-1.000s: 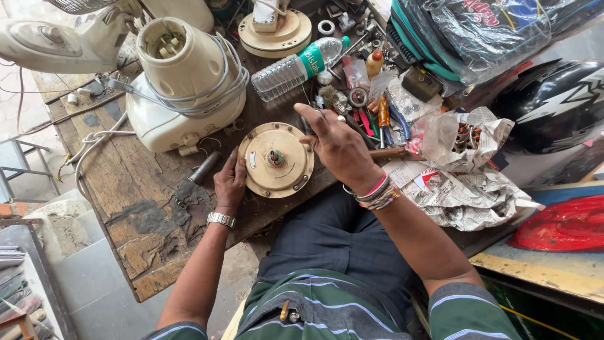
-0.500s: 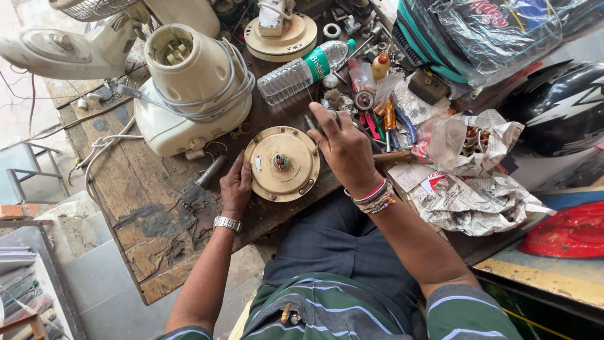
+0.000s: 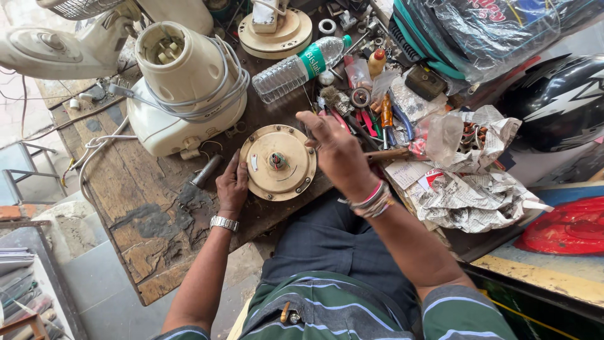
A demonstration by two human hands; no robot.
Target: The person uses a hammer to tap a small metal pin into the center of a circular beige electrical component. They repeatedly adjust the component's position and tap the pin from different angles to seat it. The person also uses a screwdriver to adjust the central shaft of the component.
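Observation:
A round cream-coloured motor housing (image 3: 277, 163) with a central shaft lies flat on the worn wooden workbench (image 3: 145, 233). My left hand (image 3: 232, 187), with a metal watch at the wrist, rests against the housing's left rim. My right hand (image 3: 336, 151), with bangles at the wrist, hovers over the housing's right edge, fingers curled toward a heap of screwdrivers (image 3: 377, 119). Whether it grips anything is hidden by the back of the hand.
A white mixer base (image 3: 182, 82) wrapped in its cord stands at the back left. A plastic bottle (image 3: 296, 66), a second round housing (image 3: 277, 28), crumpled newspaper (image 3: 459, 182), a black helmet (image 3: 560, 101) and a red cover (image 3: 566, 226) surround the bench. A hammer (image 3: 198, 179) lies by my left hand.
My right hand has lifted off the housing's top and moved right toward the tools. My left hand stays on the rim. The camera has shifted slightly.

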